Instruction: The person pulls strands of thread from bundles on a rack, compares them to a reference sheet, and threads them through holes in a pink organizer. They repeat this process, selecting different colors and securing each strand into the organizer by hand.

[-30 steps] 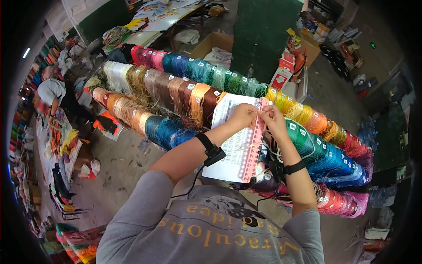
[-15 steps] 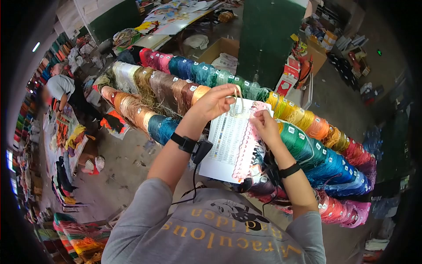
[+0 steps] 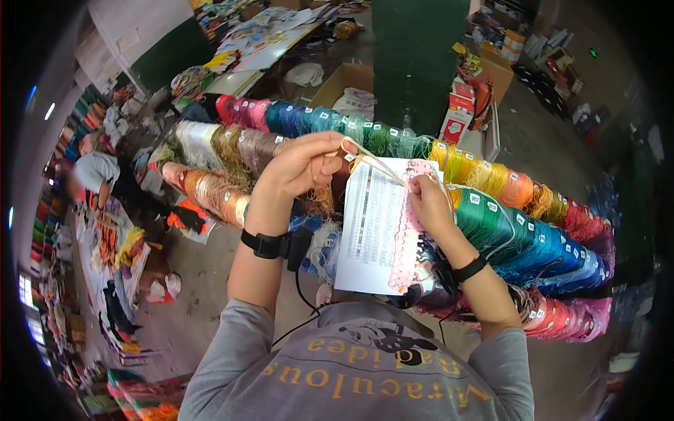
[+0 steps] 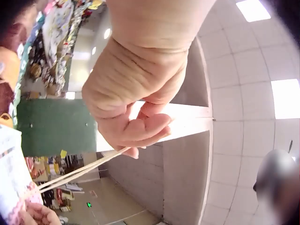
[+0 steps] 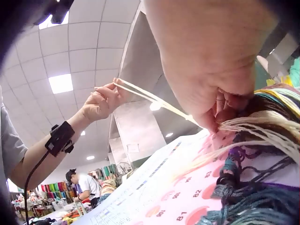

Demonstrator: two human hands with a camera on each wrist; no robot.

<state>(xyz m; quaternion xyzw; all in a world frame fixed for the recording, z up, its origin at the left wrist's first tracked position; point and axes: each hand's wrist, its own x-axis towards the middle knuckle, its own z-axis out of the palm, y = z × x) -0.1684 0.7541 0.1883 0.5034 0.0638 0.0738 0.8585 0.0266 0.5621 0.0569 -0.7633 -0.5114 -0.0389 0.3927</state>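
A loop of cream thread [image 3: 379, 164] runs taut between my two hands. My left hand [image 3: 305, 165], raised to the left above the printed sheet [image 3: 366, 231], pinches the loop's far end; the left wrist view shows the thread [image 4: 84, 171] leaving its fingertips. At the upper part of a pink card with numbered holes [image 3: 403, 263], my right hand [image 3: 430, 205] pinches the thread's other end. In the right wrist view, pale strands [image 5: 262, 126] fan out beside those fingers, and dark teal strands [image 5: 253, 192] hang knotted along the card's edge.
Rows of coloured thread hanks with white labels, among them green ones [image 3: 484, 217] and blue ones [image 3: 554, 256], lie under and around the sheet. A green pillar [image 3: 421, 70] stands beyond. Another person [image 3: 98, 175] bends over a table at the left.
My left hand has left the card's edge, drawing the cream thread up and to the left into a long loop. My right hand has stayed by the card.
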